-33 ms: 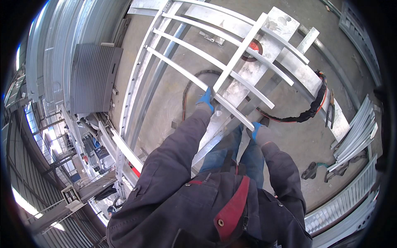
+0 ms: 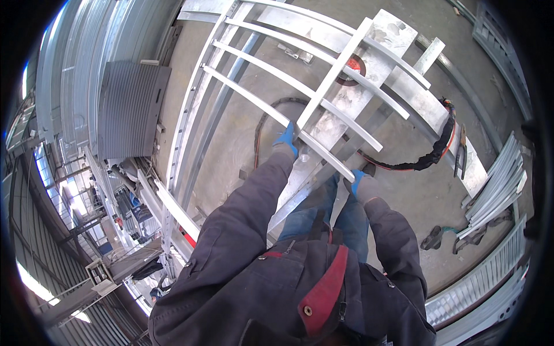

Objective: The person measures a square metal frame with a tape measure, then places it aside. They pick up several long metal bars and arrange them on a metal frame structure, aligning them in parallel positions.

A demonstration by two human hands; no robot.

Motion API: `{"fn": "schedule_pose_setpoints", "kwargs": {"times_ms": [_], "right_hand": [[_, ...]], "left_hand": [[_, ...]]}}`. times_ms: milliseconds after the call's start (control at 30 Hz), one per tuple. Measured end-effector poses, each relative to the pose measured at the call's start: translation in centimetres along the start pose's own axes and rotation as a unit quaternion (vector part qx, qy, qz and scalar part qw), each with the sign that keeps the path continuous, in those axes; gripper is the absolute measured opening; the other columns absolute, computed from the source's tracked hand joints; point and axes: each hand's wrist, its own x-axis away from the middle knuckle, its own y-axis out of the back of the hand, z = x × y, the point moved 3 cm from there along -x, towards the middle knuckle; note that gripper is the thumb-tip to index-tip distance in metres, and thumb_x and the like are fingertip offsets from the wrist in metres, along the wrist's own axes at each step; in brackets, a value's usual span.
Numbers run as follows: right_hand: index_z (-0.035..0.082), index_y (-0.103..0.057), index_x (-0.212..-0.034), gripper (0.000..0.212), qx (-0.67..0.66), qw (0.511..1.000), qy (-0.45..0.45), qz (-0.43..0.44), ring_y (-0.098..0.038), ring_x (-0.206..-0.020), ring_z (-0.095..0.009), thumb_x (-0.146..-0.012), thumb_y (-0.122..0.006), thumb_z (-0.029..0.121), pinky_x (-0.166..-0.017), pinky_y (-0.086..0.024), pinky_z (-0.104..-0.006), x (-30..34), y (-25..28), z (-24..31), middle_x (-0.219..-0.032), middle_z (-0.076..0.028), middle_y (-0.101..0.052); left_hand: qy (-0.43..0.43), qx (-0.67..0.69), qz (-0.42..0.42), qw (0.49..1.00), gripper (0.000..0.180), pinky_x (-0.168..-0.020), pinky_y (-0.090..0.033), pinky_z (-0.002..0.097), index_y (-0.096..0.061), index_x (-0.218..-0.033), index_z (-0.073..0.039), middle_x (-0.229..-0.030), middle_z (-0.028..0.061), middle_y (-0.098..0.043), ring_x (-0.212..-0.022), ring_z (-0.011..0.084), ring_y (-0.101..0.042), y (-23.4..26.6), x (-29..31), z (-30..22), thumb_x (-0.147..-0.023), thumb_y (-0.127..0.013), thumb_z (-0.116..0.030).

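Observation:
My left hand [image 2: 285,143], in a blue glove, is closed round the nearest light metal bar [image 2: 248,95], right beside the near end of a crossbar [image 2: 334,74]. At the free end of that same bar, my right hand [image 2: 360,185], also blue-gloved, has its fingers closed on the tip. Several parallel bars run from a punched metal rail [image 2: 193,86] on the left and pass under the crossbar. The palms and some fingers of both hands are hidden.
Flat metal beams [image 2: 395,34] support the bars. A red-centred disc [image 2: 353,69] lies under them. A black-sleeved cable [image 2: 438,151] curves right, near pliers [image 2: 461,151]. Thin metal strips [image 2: 496,184] are stacked at far right, grey sheets [image 2: 133,109] at left.

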Motion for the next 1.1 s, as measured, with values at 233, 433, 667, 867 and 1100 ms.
{"fn": "schedule_pose_setpoints", "kwargs": {"times_ms": [233,433,667,867,1100], "right_hand": [[0.017,-0.071,-0.123,0.046,0.04,0.999,0.014,-0.006,-0.073,-0.102,-0.038,-0.097,-0.061,0.054,-0.087,-0.056,-0.0511,-0.3,0.0,0.9,-0.11,-0.018,-0.077],[0.016,-0.069,-0.127,0.053,0.051,0.999,0.003,0.014,-0.073,-0.105,-0.039,-0.093,-0.066,0.057,-0.089,-0.056,-0.0515,-2.2,-0.2,3.0,-0.111,-0.019,-0.077],[0.007,-0.056,-0.147,0.074,-0.115,0.988,0.086,0.049,-0.074,-0.104,-0.035,-0.092,-0.076,0.053,-0.087,-0.056,-0.0461,-0.1,1.1,1.7,-0.117,-0.025,-0.074],[-0.002,-0.067,-0.132,0.061,0.027,0.999,-0.04,-0.012,-0.072,-0.103,-0.03,-0.095,-0.074,0.045,-0.09,-0.055,-0.0406,5.9,2.1,-8.7,-0.114,-0.019,-0.075],[0.001,-0.074,-0.117,0.05,0.069,0.977,-0.086,0.181,-0.073,-0.099,-0.028,-0.095,-0.074,0.046,-0.09,-0.056,-0.0407,12.9,-6.5,-11.0,-0.107,-0.018,-0.078]], "left_hand": [[0.051,-0.016,0.02,0.998,0.097,-0.116,-0.047,0.037,-0.02,-0.17,-0.02,-0.161,0.018,-0.048,-0.141,0.037,-0.055,0.9,0.8,-2.3,-0.089,-0.066,0.005],[0.082,-0.062,0.021,0.995,0.099,-0.115,-0.047,0.0399,-0.022,-0.17,-0.019,-0.16,0.0153,-0.051,-0.139,0.0377,-0.056,1.7,1.3,-3.2,-0.085,-0.068,0.001],[0.021,0.021,-0.134,0.991,0.064,-0.106,-0.053,0.0485,-0.057,-0.137,0.0,-0.129,0.0278,-0.066,-0.117,0.0439,-0.067,4.0,7.1,-6.5,-0.085,-0.08,-0.031],[-0.027,0.053,-0.164,0.985,0.057,-0.113,-0.048,0.048,-0.058,-0.146,-0.011,-0.149,0.0226,-0.058,-0.135,0.0404,-0.057,-0.1,23.9,2.3,-0.095,-0.067,-0.033],[0.453,0.189,-0.228,0.841,0.034,-0.094,-0.056,0.0468,-0.075,-0.12,-0.007,-0.12,0.0215,-0.075,-0.112,0.0395,-0.072,-8.0,51.7,33.0,-0.099,-0.065,-0.032]]}}
